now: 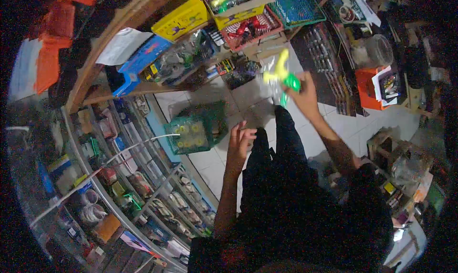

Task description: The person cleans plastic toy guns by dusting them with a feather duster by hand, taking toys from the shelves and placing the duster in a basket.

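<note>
My right hand [303,91] is closed round a green and yellow item [279,72], partly in clear wrapping, held up over the tiled floor near the shelf. The item's exact kind is hard to tell from the blur. Lower and to the left, my left hand [242,138] is raised with its fingers apart and somewhat bent, holding nothing. To the left of my left hand a green crate [188,134] with round yellow pieces on top stands on the floor.
Ahead is a shelf with a red basket [253,30], a green basket [296,8] and a yellow box [181,19]. A glass display case [129,173] curves along the left. An orange box [369,89] stands at the right.
</note>
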`<control>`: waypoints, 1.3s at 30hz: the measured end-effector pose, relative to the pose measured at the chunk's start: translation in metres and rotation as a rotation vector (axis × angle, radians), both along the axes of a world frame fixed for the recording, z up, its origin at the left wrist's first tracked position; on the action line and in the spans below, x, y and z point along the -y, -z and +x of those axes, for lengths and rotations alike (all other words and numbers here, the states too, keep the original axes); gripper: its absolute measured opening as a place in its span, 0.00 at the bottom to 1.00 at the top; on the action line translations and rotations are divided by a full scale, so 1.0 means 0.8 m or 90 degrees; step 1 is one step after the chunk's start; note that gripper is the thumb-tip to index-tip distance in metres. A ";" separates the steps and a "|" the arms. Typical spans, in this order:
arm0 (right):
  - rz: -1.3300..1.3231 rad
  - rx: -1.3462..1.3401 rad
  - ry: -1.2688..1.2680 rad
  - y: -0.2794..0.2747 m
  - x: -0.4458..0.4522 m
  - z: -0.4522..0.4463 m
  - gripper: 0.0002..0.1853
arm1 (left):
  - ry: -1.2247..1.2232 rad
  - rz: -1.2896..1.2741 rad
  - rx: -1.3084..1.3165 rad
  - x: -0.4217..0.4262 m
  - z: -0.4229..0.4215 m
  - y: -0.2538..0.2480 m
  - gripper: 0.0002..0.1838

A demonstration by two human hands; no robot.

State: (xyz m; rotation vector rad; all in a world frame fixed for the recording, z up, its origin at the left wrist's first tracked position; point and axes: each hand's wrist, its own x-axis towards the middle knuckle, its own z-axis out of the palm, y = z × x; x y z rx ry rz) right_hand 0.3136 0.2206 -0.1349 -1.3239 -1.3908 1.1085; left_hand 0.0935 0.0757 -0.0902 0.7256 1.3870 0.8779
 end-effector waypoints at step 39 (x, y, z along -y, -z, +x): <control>-0.155 0.104 -0.630 -0.166 0.163 -0.095 0.25 | -0.159 0.217 -0.467 0.136 -0.047 -0.070 0.17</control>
